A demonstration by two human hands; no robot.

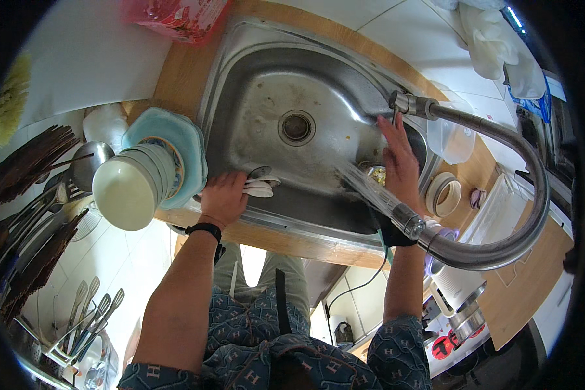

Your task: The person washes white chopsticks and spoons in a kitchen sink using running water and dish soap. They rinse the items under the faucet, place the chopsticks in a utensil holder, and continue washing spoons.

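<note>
My left hand point(222, 198) is closed round several spoons point(259, 190) at the near left edge of the steel sink point(266, 104). Their white and metal bowls stick out past my fingers over the basin. On the right, my right hand point(402, 159) has its fingers stretched out, the tips at the lever of the faucet point(413, 105). Water point(364, 185) streams from the faucet's curved spout point(533, 188) into the basin. Beneath the right wrist, small yellowish scraps point(377, 174) lie in the sink's near right corner, partly hidden by my hand and the stream.
Left of the sink stand stacked white bowls point(127, 192) and pale blue plates point(166, 130). Utensils point(39, 201) crowd the far left. A pink package point(179, 19) sits at the back. Right of the faucet are a clear plastic container point(455, 140) and a cream ring-shaped item point(444, 195).
</note>
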